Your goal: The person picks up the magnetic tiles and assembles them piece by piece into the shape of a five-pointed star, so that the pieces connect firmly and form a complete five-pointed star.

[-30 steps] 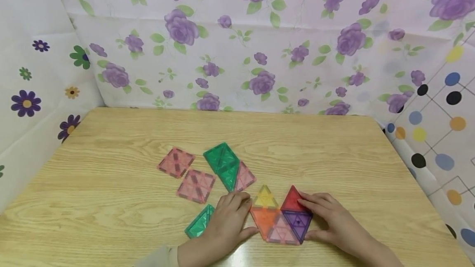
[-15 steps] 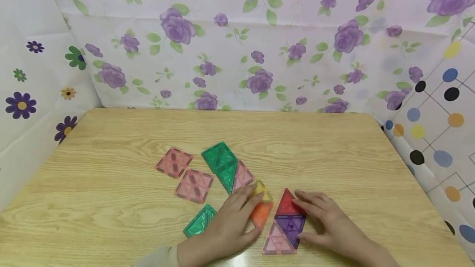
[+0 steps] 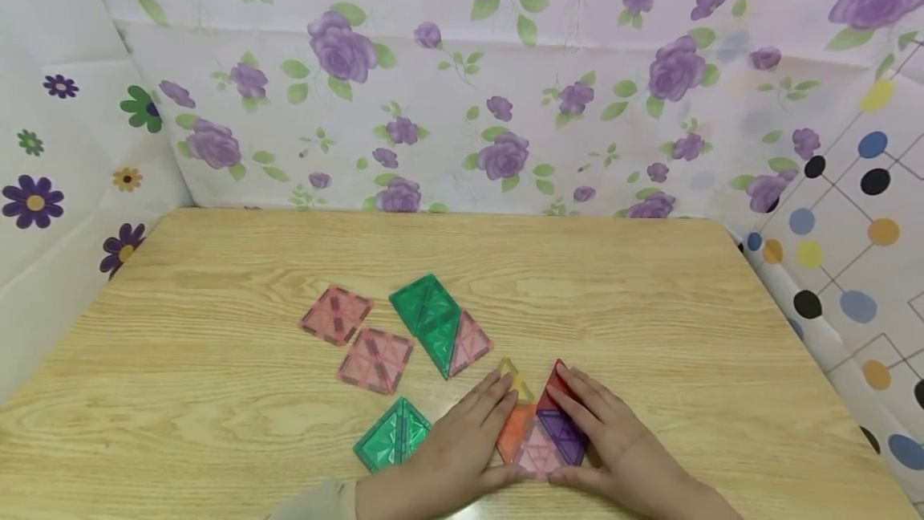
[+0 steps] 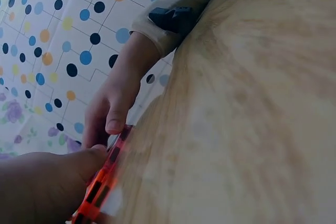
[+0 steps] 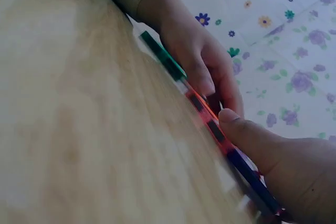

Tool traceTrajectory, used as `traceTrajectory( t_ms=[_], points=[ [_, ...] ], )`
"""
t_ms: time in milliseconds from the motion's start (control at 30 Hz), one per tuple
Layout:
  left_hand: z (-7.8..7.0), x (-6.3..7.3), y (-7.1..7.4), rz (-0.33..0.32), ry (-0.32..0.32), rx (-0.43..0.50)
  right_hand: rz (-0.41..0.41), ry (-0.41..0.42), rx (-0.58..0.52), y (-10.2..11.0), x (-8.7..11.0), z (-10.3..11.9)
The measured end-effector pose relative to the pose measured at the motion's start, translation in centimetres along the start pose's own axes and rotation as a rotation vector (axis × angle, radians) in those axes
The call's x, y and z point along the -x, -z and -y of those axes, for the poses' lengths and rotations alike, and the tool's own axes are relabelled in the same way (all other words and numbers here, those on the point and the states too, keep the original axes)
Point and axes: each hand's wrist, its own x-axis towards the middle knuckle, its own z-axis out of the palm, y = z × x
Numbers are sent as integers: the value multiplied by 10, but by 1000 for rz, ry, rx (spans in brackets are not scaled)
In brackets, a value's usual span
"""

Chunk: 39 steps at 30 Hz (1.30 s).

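Observation:
Flat on the table, a row of translucent triangular magnetic tiles lies between my hands: yellow (image 3: 523, 390), orange (image 3: 512, 430), pink (image 3: 537, 453), purple (image 3: 562, 433) and red (image 3: 552, 393). My left hand (image 3: 462, 440) rests its extended fingers over the yellow and orange tiles, its thumb near the pink tile's lower edge. Over the red and purple ones lie the fingers of my right hand (image 3: 624, 444), its thumb at the pink tile's lower right corner. The right wrist view shows the purple tile's edge (image 5: 253, 179) beside the right thumb. My hands partly cover these tiles.
Two pink square tiles (image 3: 337, 315) (image 3: 376, 361) lie at the left. Green tiles (image 3: 431, 313) with a pink triangle (image 3: 472, 343) against them lie farther back. A green square pair (image 3: 390, 436) is partly under my left wrist. Patterned cloth (image 3: 505, 87) hangs behind the wooden table (image 3: 613, 287).
The yellow and orange tiles were first joined to the others, then apart at the left; now both parts meet again. My right hand has shifted left, onto the red and purple tiles.

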Motion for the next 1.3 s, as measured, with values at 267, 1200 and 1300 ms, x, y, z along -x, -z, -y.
traceTrajectory(
  t_ms=[267, 1200, 1300],
  points=[
    [7, 5, 8, -50, 78, -31, 55, -149, -33, 19, 7, -16],
    [8, 6, 1, -113, 50, 151, -8, -50, 13, 6, 9, -15],
    [8, 7, 1, -101, 58, 192, -8, -57, -13, 6, 9, -14]
  ],
)
